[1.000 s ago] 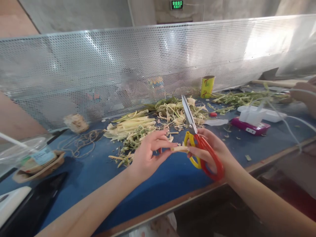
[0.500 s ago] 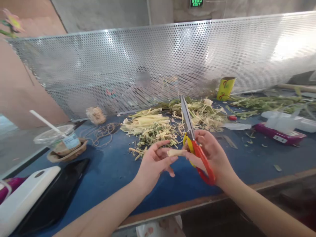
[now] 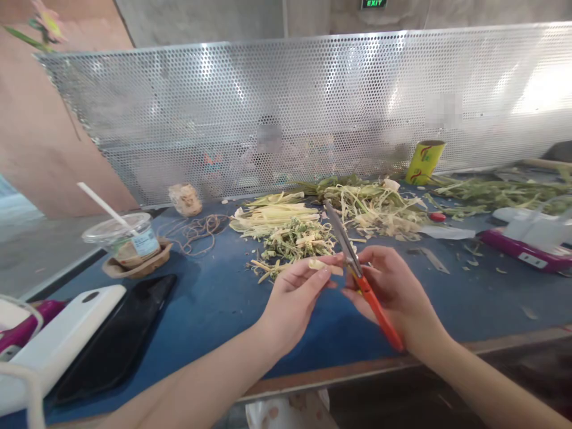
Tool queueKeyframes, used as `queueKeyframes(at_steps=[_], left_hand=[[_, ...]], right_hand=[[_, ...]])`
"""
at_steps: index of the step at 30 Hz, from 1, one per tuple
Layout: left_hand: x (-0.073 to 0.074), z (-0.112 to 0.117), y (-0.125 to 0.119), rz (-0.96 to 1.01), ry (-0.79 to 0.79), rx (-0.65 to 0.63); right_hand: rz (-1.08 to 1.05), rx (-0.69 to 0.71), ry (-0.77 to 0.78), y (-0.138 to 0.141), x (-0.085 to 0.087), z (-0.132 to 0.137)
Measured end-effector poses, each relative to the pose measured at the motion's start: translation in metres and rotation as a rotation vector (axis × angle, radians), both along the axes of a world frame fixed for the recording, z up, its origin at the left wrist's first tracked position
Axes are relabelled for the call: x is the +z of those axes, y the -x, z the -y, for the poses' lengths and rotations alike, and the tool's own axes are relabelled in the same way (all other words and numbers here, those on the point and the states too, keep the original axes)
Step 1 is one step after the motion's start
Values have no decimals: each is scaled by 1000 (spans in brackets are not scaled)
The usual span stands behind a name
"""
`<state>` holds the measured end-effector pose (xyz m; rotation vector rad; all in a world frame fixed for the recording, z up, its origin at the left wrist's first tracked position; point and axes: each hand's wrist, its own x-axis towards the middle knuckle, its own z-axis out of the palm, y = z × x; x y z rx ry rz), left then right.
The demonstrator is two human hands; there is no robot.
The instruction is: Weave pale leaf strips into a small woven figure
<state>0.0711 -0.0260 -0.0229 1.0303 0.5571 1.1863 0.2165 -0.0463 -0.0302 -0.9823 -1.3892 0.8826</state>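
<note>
My left hand point(image 3: 290, 301) pinches a small pale rolled strip, like a piece of dried husk point(image 3: 322, 266), between thumb and fingers. My right hand point(image 3: 400, 295) holds scissors point(image 3: 376, 311) with red and yellow handles, their blades pointing up and away and looking closed together. The strip's right end lies beside the base of the blades; whether it touches them I cannot tell. Just beyond both hands lie a bundle of flat pale husk strips point(image 3: 286, 213) and a heap of small dried greenish sprigs point(image 3: 300, 238).
A tangle of dried leaves point(image 3: 379, 208) lies behind, near a yellow tube point(image 3: 425, 162) and a perforated metal screen point(image 3: 223, 119). At left are twine point(image 3: 199, 235), a lidded cup point(image 3: 129, 238) and a black tablet-like slab point(image 3: 118, 339). A purple power strip point(image 3: 521, 250) sits at right.
The scissors have turned in my right hand, so the yellow handle is now mostly hidden. My left hand has brought the strip up beside the blade base. The view has shifted slightly left.
</note>
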Motion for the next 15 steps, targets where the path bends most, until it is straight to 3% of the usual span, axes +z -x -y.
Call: queueKeyframes(at_steps=[2, 5, 8, 12, 15], left_hand=[[1, -2, 3, -97, -109, -8], [1, -6, 7, -253, -215, 40], [1, -7, 6, -340, -236, 101], [3, -5, 1, -442, -268, 94], [6, -4, -3, -504, -298, 53]], right_hand=[[135, 47, 25, -11, 3, 5], [406, -120, -10, -31, 10, 14], [595, -191, 8, -47, 12, 23], [709, -195, 79, -55, 8, 32], [678, -207, 84, -56, 5, 34]])
